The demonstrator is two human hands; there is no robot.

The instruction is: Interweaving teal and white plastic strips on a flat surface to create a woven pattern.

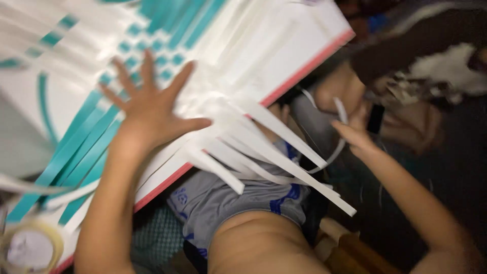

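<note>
My left hand (149, 104) lies flat with fingers spread on a woven mat of teal and white paper strips (152, 48) that rests on a white board with a red edge (304, 66). Loose white strips (264, 147) hang off the board's near edge over my lap. My right hand (355, 129) is off the board to the right, fingers bent around the end of one white strip (341, 109) that curls up from the hanging bunch. The picture is blurred by motion.
A roll of clear tape (31, 246) sits at the board's lower left corner. Long teal strips (76, 152) run off toward the lower left. Grey shorts (228, 195) and my knee lie below the board. Dark brown and white cloth (431, 56) is at the upper right.
</note>
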